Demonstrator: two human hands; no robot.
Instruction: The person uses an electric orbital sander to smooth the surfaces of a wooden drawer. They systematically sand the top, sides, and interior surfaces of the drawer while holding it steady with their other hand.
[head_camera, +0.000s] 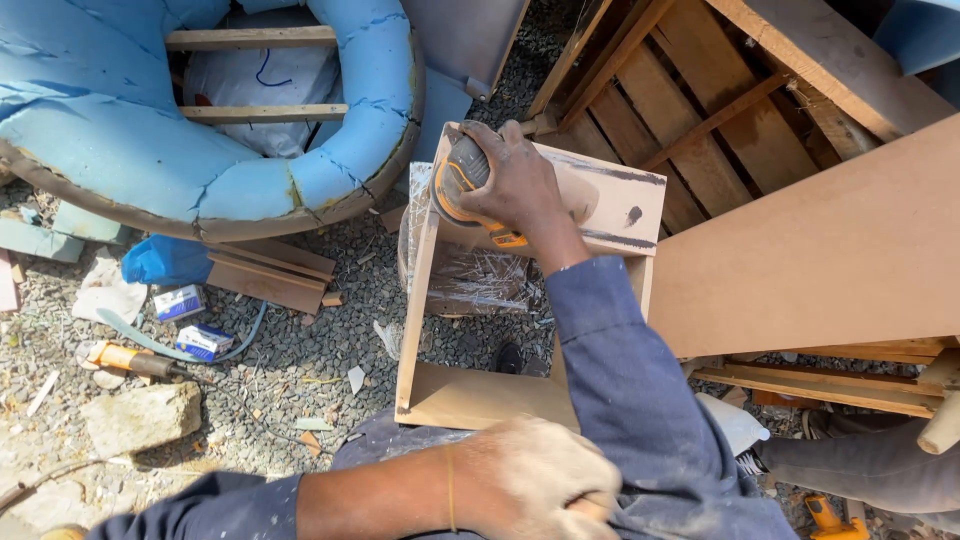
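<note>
An open, pale brown rectangular wooden box frame (520, 290) stands on the gravel ground (300, 350), dusty, with dark streaks on its far panel. On that far panel the right hand (515, 180) has its fingers clenched around one round orange-and-grey power sander (458, 180). The left hand (530, 480), fingers curled into a fist holding nothing visible, rests at the frame's near edge. Left of the frame lie two small blue-and-white cardboard cartons (180, 302) and loose gravel; a large brown board (820, 250) crowds its right side.

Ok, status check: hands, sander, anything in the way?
Right hand gripping orange sander on top edge of wooden box frame. Left hand fisted near frame's lower end. Nothing blocking.
</note>
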